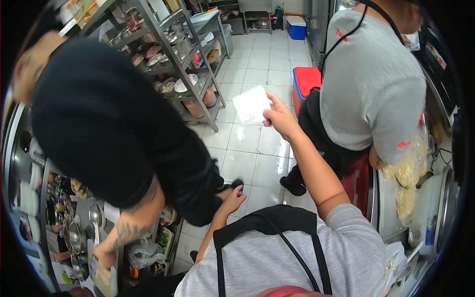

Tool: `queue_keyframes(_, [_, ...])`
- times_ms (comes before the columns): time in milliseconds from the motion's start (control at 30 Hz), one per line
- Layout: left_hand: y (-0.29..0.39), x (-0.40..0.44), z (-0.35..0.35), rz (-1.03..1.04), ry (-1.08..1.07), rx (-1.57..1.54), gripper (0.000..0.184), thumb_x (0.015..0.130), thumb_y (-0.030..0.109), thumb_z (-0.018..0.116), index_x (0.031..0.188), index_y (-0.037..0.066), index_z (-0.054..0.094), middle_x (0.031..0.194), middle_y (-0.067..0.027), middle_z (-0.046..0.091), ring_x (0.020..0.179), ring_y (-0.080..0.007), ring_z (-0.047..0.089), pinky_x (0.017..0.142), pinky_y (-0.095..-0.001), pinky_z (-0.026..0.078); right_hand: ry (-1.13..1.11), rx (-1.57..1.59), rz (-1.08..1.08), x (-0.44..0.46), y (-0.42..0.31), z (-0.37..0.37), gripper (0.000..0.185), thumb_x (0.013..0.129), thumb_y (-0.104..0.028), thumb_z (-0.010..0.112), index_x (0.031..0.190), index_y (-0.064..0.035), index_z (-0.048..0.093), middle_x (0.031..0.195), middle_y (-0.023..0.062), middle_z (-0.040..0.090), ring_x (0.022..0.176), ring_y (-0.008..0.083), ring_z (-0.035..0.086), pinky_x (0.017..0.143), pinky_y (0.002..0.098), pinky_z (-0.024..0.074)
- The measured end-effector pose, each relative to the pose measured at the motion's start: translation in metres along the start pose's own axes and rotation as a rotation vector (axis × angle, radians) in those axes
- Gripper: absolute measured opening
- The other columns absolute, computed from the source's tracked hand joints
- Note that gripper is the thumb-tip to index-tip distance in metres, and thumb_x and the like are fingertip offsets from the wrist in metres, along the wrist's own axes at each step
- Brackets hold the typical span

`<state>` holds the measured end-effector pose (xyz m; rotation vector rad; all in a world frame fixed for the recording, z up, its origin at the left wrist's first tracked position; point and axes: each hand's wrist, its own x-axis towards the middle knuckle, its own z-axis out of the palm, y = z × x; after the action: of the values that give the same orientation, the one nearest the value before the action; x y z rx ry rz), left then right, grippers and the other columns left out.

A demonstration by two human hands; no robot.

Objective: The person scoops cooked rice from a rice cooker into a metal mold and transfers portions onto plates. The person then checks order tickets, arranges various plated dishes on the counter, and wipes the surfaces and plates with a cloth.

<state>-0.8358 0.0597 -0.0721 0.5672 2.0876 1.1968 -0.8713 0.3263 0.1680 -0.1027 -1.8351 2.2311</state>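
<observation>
My right hand [281,118] is stretched out ahead over the tiled floor. Between thumb and fingers it pinches a white paper slip [251,105] by its right edge; faint print shows near the slip's lower part, too small to read. My left hand [232,199] is low in front of my body, beside the dark trouser leg of a co-worker. Its fingers are curled together, and nothing shows in them.
At left a co-worker in black [104,119] leans over a counter with ladles and pans. A co-worker in grey [371,79] stands at right beside bagged noodles [406,203]. A metal shelf [185,64] holds several pots; a red-lidded cooler [308,79] stands on the floor.
</observation>
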Motion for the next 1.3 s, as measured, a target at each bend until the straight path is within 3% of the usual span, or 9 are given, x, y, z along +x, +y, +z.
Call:
queue_keyframes(300, [0.059, 0.062, -0.092, -0.142, 0.170, -0.769, 0.050, 0.082, 0.019, 0.048, 0.125, 0.006, 0.026, 0.106, -0.0135, 0.048, 0.094, -0.0152, 0.050, 0.072, -0.0260, 0.042, -0.434, 0.034, -0.088, 0.177, 0.035, 0.070, 0.051, 0.070, 0.004, 0.040, 0.119, -0.0079, 0.035, 0.089, 0.0064, 0.054, 0.053, 0.0075, 0.048, 0.044, 0.0209, 0.0409])
queue_keyframes(467, [0.075, 0.169, -0.166, 0.608, 0.463, -1.324, 0.071, 0.070, 0.049, 0.055, 0.120, 0.005, 0.030, 0.114, -0.0135, 0.043, 0.102, -0.0239, 0.046, 0.075, -0.0347, 0.045, -1.076, -0.571, 0.074, 0.257, 0.089, 0.097, 0.062, 0.072, 0.002, 0.038, 0.129, -0.0164, 0.023, 0.070, 0.0099, 0.054, 0.049, 0.0141, 0.051, 0.047, 0.0297, 0.0441])
queue_keyframes(533, [0.101, 0.213, -0.219, 0.428, 0.749, -1.283, 0.038, 0.076, 0.020, 0.053, 0.108, 0.003, 0.040, 0.102, -0.0125, 0.052, 0.089, -0.0208, 0.054, 0.072, -0.0322, 0.046, -1.153, -0.762, 0.187, 0.303, 0.100, 0.098, 0.063, 0.073, 0.000, 0.037, 0.130, -0.0251, 0.022, 0.061, 0.0120, 0.051, 0.052, 0.0190, 0.054, 0.048, 0.0322, 0.0437])
queue_keyframes(767, [0.167, 0.381, -0.386, 0.028, 0.738, -0.257, 0.017, 0.076, 0.007, 0.053, 0.091, 0.001, 0.046, 0.066, -0.0008, 0.049, 0.055, -0.0066, 0.045, 0.049, -0.0199, 0.038, -0.955, -1.371, -0.494, 0.489, 0.099, 0.064, 0.070, 0.073, -0.001, 0.039, 0.125, -0.0436, 0.019, 0.076, 0.0090, 0.054, 0.060, 0.0261, 0.057, 0.050, 0.0356, 0.0457])
queue_keyframes(900, [0.231, 0.450, -0.485, 0.713, 1.085, -0.098, 0.037, 0.073, 0.001, 0.051, 0.107, 0.001, 0.038, 0.088, -0.0053, 0.044, 0.076, -0.0089, 0.043, 0.065, -0.0190, 0.037, -0.559, -1.376, -0.395, 0.643, 0.056, 0.011, 0.042, 0.082, -0.019, 0.040, 0.119, -0.0380, 0.036, 0.093, 0.0086, 0.056, 0.076, 0.0259, 0.057, 0.064, 0.0333, 0.0470])
queue_keyframes(1033, [0.278, 0.488, -0.549, 0.694, 1.511, 0.235, 0.063, 0.067, 0.006, 0.054, 0.120, -0.001, 0.021, 0.116, -0.0136, 0.029, 0.106, -0.0226, 0.032, 0.088, -0.0340, 0.026, 0.062, -1.328, -0.850, 0.840, 0.001, -0.056, 0.030, 0.082, -0.013, 0.039, 0.110, -0.0192, 0.050, 0.090, 0.0126, 0.059, 0.079, 0.0300, 0.057, 0.067, 0.0346, 0.0451])
queue_keyframes(1067, [0.281, 0.504, -0.561, 0.716, 1.591, 0.276, 0.065, 0.067, 0.006, 0.053, 0.121, -0.001, 0.018, 0.119, -0.0144, 0.026, 0.109, -0.0239, 0.030, 0.092, -0.0355, 0.024, 0.143, -1.269, -0.703, 0.872, -0.030, -0.054, 0.030, 0.081, -0.011, 0.041, 0.109, -0.0166, 0.050, 0.089, 0.0156, 0.058, 0.078, 0.0305, 0.056, 0.066, 0.0345, 0.0445])
queue_keyframes(1200, [0.276, 0.558, -0.592, 1.037, 1.752, 0.155, 0.067, 0.070, 0.011, 0.047, 0.125, 0.004, 0.010, 0.123, -0.0147, 0.022, 0.111, -0.0260, 0.031, 0.095, -0.0399, 0.025, 0.236, -0.797, -0.995, 1.071, -0.082, -0.045, 0.036, 0.076, -0.005, 0.040, 0.110, -0.0113, 0.048, 0.095, 0.0178, 0.055, 0.077, 0.0290, 0.057, 0.069, 0.0349, 0.0445])
queue_keyframes(1300, [0.273, 0.564, -0.589, 0.806, 2.040, 0.250, 0.080, 0.076, 0.048, 0.050, 0.126, 0.002, 0.008, 0.124, -0.0141, 0.024, 0.110, -0.0238, 0.032, 0.093, -0.0361, 0.027, 0.125, -0.581, -0.766, 1.205, -0.108, 0.008, 0.037, 0.074, -0.003, 0.040, 0.110, -0.0066, 0.047, 0.099, 0.0178, 0.054, 0.083, 0.0283, 0.056, 0.072, 0.0341, 0.0434])
